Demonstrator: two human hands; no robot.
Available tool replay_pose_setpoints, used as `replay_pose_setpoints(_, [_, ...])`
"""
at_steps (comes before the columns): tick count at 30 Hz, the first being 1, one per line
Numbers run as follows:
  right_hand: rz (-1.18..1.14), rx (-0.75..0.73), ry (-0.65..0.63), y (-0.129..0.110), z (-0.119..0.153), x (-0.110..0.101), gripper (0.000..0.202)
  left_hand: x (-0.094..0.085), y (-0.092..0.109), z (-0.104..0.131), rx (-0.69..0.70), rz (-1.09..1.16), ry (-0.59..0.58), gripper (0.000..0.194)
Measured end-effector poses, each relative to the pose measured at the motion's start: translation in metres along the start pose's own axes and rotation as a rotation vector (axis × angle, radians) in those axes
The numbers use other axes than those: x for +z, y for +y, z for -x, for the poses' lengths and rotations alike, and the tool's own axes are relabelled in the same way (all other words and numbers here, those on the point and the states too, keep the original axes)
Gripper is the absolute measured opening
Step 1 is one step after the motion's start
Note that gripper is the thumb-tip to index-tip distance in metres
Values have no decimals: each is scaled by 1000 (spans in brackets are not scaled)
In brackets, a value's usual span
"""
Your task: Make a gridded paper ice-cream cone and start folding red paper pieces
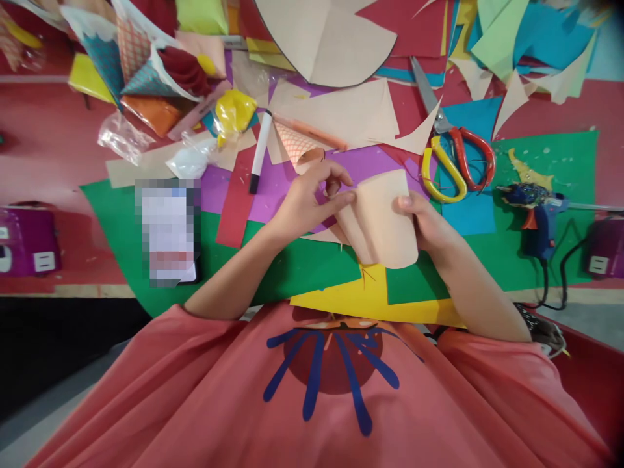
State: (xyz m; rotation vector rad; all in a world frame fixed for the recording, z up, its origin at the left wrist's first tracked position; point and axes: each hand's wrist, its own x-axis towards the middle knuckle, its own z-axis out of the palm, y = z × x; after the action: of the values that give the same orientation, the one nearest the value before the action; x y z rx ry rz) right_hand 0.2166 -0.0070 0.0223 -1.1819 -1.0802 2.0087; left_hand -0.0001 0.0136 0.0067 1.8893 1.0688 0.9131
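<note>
A piece of beige paper (390, 224), bent into a curve with one edge folded over, is between my hands above the green sheet. My right hand (423, 218) grips its right side, thumb on the front and the other fingers behind. At its left edge, my left hand (319, 195) pinches the paper between thumb and fingers. Just beyond the left hand lies a small checkered paper cone (298, 146). An orange pen (312, 132) rests above that cone. To the left is a white marker (262, 153) with black ends.
Scissors (451, 146) with red and yellow handles lie to the right, before a blue glue gun (541, 221) with its cord. A phone (168, 231) lies at left. Decorated paper cones (141, 58), clay packets (234, 110) and coloured paper scraps (507, 39) crowd the back.
</note>
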Motion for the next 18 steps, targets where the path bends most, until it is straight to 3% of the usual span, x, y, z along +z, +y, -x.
replay_pose_setpoints(4, [20, -90, 46, 2, 0, -2, 55, -2, 5, -2, 18, 60, 0, 39])
replay_pose_setpoints(10, [17, -55, 108, 6, -1, 0, 48, 2, 15, -2, -55, 154, -104, 52])
replay_pose_setpoints(14, [-16, -42, 236, 6, 0, 6, 48, 0, 20, -3, -47, 140, -75, 55])
replay_pose_setpoints(18, [-52, -41, 269, 6, -1, 10, 51, 0, 21, -2, -63, 156, -49, 55])
